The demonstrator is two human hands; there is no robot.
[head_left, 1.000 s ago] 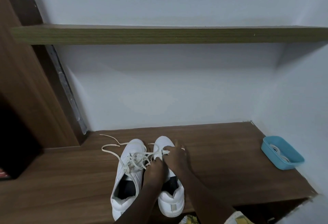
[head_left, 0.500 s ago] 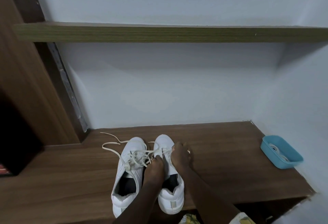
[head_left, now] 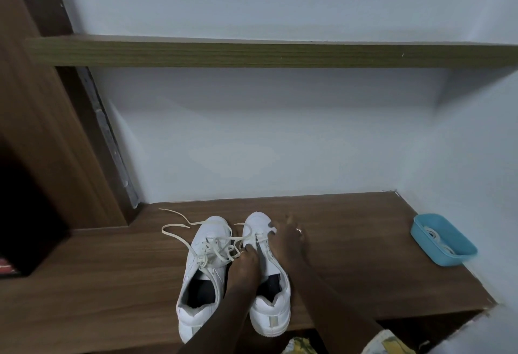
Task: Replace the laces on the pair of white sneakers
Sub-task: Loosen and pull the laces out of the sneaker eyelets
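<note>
A pale wall [head_left: 280, 134] fills most of what's in front of me, with a dark wood panel [head_left: 36, 129] running down the left and a thin upper shelf [head_left: 280, 53] crossing from left to right. Below is a brown wooden ledge [head_left: 364, 255], and the pair stands on it near its front edge, toes pointing away toward the wall.

The left sneaker [head_left: 211, 231] and the right sneaker [head_left: 256, 223] sit just beside each other. Far off to the right, against the side wall, is a blue tray [head_left: 455, 260] with a coil of something white inside.

The left hand [head_left: 246, 258] is clenched down on the lacing of the right sneaker, over the tongue; whether it has the lace itself or the eyelet flap, I can't make out. The right hand [head_left: 286, 238] lies against that shoe's right side near the toe, fingers stretched forward and not gripping.

A cream lace [head_left: 215, 245] is tangled loosely over the left sneaker, one strand crossing to the right one and a loop trailing onto the ledge at far left. A ring [head_left: 299, 230] shows on the right hand.
</note>
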